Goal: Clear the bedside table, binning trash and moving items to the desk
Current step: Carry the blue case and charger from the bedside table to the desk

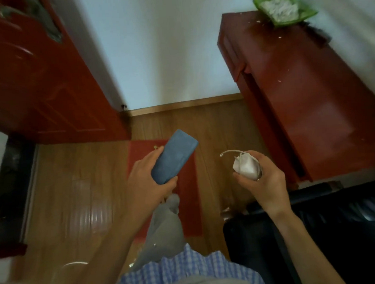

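Note:
My left hand grips a flat blue rectangular case by its lower end, holding it over the floor. My right hand is closed around a white charger block with a coiled white cable; one cable end sticks up to the left. The red-brown bedside table stands to the right of both hands, its top carrying small white crumbs. At its far corner sits a green tray filled with white scraps.
A red-brown door stands open at left, with a dark threshold below it. A red mat lies on the wooden floor beneath my hands. A black upholstered piece fills the lower right. A white wall is ahead.

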Tool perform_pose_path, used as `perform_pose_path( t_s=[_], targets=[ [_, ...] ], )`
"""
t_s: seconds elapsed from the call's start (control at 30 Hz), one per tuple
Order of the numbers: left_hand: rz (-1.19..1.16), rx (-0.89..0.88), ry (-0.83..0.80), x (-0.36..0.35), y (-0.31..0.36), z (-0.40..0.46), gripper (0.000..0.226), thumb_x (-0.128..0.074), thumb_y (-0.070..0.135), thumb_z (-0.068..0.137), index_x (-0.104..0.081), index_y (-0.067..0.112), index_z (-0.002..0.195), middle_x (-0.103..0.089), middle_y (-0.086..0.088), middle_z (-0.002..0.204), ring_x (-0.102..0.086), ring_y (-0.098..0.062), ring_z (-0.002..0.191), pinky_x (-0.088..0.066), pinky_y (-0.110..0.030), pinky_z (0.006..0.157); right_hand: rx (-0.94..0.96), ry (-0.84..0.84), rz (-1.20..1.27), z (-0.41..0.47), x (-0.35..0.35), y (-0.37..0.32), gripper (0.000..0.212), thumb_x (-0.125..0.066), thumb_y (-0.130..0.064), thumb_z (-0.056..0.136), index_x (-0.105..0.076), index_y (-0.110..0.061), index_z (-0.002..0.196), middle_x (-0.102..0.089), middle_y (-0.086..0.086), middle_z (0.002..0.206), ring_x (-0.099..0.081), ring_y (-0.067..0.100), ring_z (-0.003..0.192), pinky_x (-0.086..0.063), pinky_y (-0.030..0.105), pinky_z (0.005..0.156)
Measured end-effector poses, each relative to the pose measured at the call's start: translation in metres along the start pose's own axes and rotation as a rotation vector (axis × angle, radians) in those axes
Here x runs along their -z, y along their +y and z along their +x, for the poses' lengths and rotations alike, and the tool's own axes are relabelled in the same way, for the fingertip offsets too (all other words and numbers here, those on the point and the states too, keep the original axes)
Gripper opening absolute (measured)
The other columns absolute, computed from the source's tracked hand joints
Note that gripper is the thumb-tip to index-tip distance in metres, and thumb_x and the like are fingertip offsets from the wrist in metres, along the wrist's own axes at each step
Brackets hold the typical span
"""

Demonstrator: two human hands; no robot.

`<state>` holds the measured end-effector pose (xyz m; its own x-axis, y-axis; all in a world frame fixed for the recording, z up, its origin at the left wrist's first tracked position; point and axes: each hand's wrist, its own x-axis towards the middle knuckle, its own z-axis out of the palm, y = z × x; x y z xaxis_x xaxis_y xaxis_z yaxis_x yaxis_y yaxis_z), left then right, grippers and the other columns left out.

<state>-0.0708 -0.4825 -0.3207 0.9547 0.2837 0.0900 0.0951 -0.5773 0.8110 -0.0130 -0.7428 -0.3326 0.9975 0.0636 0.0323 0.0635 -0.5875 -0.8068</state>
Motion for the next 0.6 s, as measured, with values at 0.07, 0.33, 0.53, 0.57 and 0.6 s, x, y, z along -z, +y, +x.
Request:
perform_pose_path(
  t_s=[0.07, 0.33, 0.53, 0.57, 0.6],
  targets=[
    [0.016, -0.047, -0.054, 0.005, 0.002, 0.050, 0.069, -0.083, 0.019, 0.062, -0.056, 0.013, 0.125, -0.051, 0.022, 0.113, -0.043, 0.019, 0.101, -0.031, 0.003, 0.084, -0.043, 0.050, -0.018, 0.035, -0.004, -0.010, 0.053, -0.082, -0.025, 0.069, -0.058, -0.030, 0.116, -0.062, -0.013, 0.104, -0.060, 0.002, 0.093, -0.055, 0.027, 0.078],
    [0.079, -0.225, -0.277, -0.029, 0.018, 0.219, 0.076, -0.081, 0.031, 0.064, -0.051, 0.018, 0.133, -0.054, 0.006, 0.127, -0.052, -0.015, 0.112, -0.048, -0.035, 0.090, -0.109, 0.264, -0.134, 0.122, -0.006, -0.023, 0.050, -0.081, -0.026, 0.070, -0.059, -0.023, 0.115, -0.063, -0.009, 0.101, -0.061, 0.004, 0.086, -0.054, 0.023, 0.070],
    [0.085, -0.283, -0.378, -0.085, 0.044, 0.305, 0.076, -0.081, 0.025, 0.066, -0.049, 0.022, 0.135, -0.055, 0.004, 0.128, -0.050, -0.015, 0.113, -0.041, -0.028, 0.088, -0.202, 0.408, -0.168, 0.176, 0.014, 0.001, 0.050, -0.082, -0.025, 0.069, -0.061, -0.022, 0.114, -0.064, -0.008, 0.101, -0.061, 0.004, 0.087, -0.054, 0.024, 0.072],
    [0.082, -0.294, -0.389, -0.096, 0.049, 0.318, 0.076, -0.081, 0.026, 0.066, -0.049, 0.022, 0.135, -0.055, 0.006, 0.126, -0.050, -0.014, 0.112, -0.041, -0.027, 0.087, -0.213, 0.421, -0.169, 0.187, 0.019, 0.007, 0.051, -0.082, -0.025, 0.068, -0.061, -0.024, 0.114, -0.064, -0.009, 0.101, -0.061, 0.003, 0.088, -0.054, 0.025, 0.072],
    [0.082, -0.309, -0.394, -0.108, 0.054, 0.332, 0.076, -0.081, 0.026, 0.066, -0.049, 0.022, 0.135, -0.055, 0.007, 0.125, -0.051, -0.013, 0.111, -0.041, -0.027, 0.086, -0.220, 0.430, -0.168, 0.199, 0.025, 0.014, 0.052, -0.082, -0.025, 0.068, -0.060, -0.025, 0.115, -0.063, -0.009, 0.101, -0.061, 0.003, 0.088, -0.055, 0.026, 0.073]
  ],
)
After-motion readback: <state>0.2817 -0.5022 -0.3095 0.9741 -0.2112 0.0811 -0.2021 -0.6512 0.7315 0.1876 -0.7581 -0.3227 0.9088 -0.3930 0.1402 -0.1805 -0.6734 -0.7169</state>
